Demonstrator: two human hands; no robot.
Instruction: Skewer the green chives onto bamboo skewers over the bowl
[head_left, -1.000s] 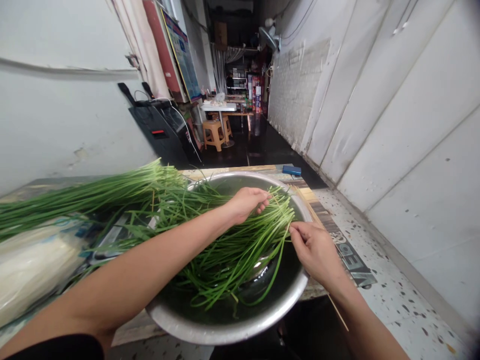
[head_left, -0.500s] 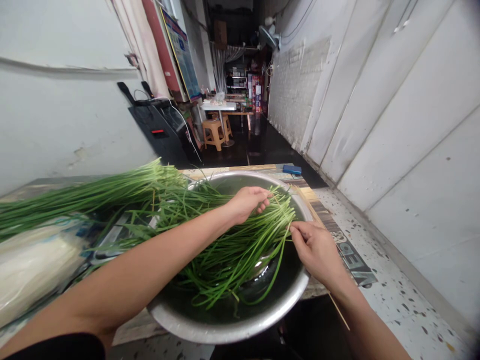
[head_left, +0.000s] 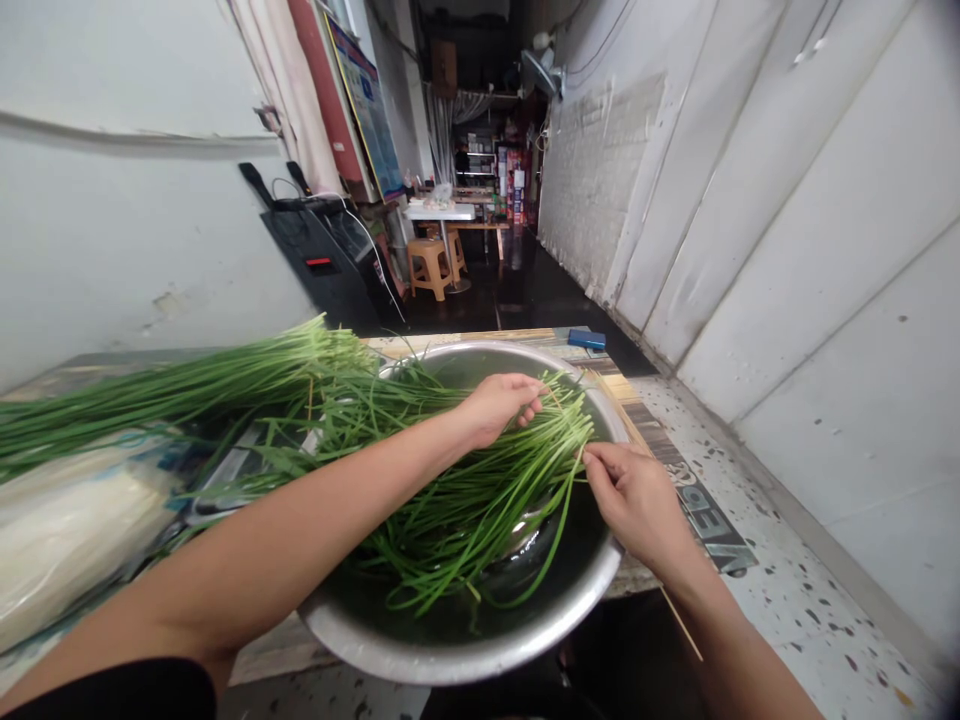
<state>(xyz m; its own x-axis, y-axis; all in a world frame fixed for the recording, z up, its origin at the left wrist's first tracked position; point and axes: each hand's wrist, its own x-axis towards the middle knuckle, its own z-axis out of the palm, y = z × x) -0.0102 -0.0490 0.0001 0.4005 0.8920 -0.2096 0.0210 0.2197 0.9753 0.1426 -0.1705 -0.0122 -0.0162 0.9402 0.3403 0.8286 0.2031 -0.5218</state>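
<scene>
A steel basin stands in front of me with long green chives in it, their pale stem ends gathered at the right. My right hand is closed in a pinch beside those stems; a thin wooden skewer runs out below its wrist. Across the basin reaches my left arm, and my left hand is closed at the far side of the stem ends. A thin brown tip, apparently the skewer's other end, shows at its fingertips. The skewer's middle is hidden among stems and fingers.
More chives lie on the table at left, behind a plastic-wrapped white bundle. Thin sticks lie by the basin's right rim. A small blue box sits at the table's far edge. Stools stand farther back.
Both hands keep their grip and place among the stem ends. The view has shifted only slightly.
</scene>
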